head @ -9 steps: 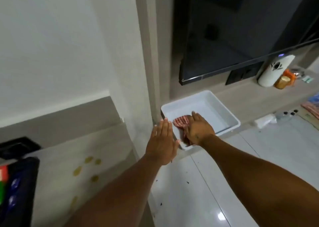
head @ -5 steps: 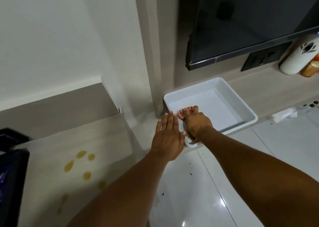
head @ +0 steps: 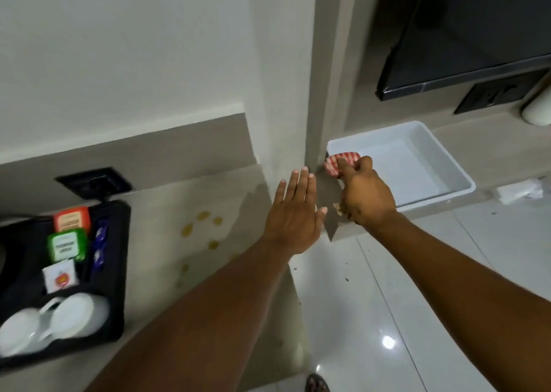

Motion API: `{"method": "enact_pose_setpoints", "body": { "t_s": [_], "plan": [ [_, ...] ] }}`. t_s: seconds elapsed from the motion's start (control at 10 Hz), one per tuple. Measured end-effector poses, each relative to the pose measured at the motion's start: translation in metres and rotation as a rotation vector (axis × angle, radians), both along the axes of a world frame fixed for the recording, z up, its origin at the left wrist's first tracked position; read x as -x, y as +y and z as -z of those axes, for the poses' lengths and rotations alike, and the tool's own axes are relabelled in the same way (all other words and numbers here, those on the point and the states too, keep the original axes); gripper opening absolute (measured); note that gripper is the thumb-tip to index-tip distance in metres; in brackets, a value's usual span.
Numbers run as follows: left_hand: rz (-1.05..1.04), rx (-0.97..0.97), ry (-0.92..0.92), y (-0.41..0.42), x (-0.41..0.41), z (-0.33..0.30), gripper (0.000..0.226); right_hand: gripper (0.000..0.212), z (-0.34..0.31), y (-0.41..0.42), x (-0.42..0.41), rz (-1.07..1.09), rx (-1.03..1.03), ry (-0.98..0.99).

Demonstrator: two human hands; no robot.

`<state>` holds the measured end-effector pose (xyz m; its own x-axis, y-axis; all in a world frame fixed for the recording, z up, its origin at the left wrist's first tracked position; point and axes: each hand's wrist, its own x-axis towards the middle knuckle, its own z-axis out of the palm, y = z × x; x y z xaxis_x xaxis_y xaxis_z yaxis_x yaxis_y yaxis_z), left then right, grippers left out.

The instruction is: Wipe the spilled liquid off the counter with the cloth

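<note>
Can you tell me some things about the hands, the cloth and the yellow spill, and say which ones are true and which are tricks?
1. The right hand holds the red checked cloth. True.
2. The left hand holds a cup. False: it is open and flat, holding nothing.
3. The yellow spill is still on the counter. True.
4. The cloth is on the spill. False: it is over the white tray's near corner.
5. The white cups sit in the black tray. True.
</note>
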<state>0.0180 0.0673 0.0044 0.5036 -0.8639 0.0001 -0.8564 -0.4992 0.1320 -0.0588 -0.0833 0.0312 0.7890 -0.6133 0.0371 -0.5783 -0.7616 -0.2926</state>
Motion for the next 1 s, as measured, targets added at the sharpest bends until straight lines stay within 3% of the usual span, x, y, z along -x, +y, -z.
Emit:
{"method": "enact_pose_setpoints", "body": {
  "t_s": [0.1, 0.2, 0.3, 0.5, 0.6, 0.7, 0.8, 1.0],
  "plan": [
    [-0.03, 0.028, -0.006, 0.059, 0.012, -0.005, 0.074, 0.061, -0.007, 0.086, 0.016, -0.049, -0.121, -0.023],
    [-0.096, 0.08, 0.027, 0.141, 0.028, 0.004, 0.074, 0.038, 0.0, 0.16, 0.033, 0.044, -0.277, -0.031],
    [-0.171, 0.068, 0.036, 0.231, 0.04, 0.021, 0.078, 0.039, 0.019, 0.237, 0.063, 0.085, -0.317, -0.017],
    [-0.285, -0.078, 0.169, 0.386, 0.052, 0.061, 0.09, 0.033, 0.049, 0.313, 0.096, 0.36, -0.533, -0.058],
    [-0.273, -0.091, 0.154, 0.411, 0.05, 0.071, 0.091, 0.031, 0.057, 0.323, 0.104, 0.278, -0.345, -0.051],
    [-0.231, -0.11, 0.144, 0.413, 0.045, 0.073, 0.093, 0.044, 0.073, 0.326, 0.103, 0.06, -0.069, 0.015],
    [-0.213, -0.139, 0.151, 0.411, 0.039, 0.071, 0.099, 0.06, 0.081, 0.33, 0.097, 0.005, -0.126, 0.087],
    [-0.209, -0.123, 0.15, 0.409, 0.035, 0.077, 0.102, 0.06, 0.081, 0.318, 0.075, -0.009, -0.063, 0.104]
  ]
}}
